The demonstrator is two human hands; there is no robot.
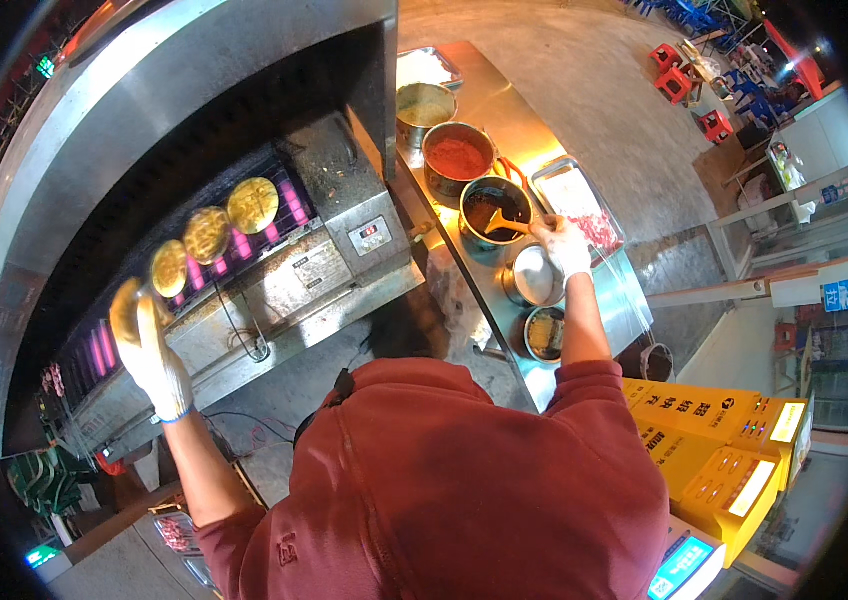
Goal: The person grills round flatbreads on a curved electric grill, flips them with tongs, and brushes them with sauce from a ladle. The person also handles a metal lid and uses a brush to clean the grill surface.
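Observation:
My left hand, in a white glove, reaches over the lit grill and grips a browned flatbread, blurred and partly covered by the fingers. Three more round flatbreads lie in a row on the grate, above glowing pink-violet burners. On the other side, my gloved right hand holds the handle of a yellow-orange spoon. Its bowl is inside a metal pot of dark sauce. Just below that hand stands a pale-looking metal pot.
The steel table also bears a pot of red powder, a pot of yellowish seasoning, a bowl with a brush and a tray with raw meat. A curved metal hood overhangs the grill. Yellow power-bank cabinets stand at right.

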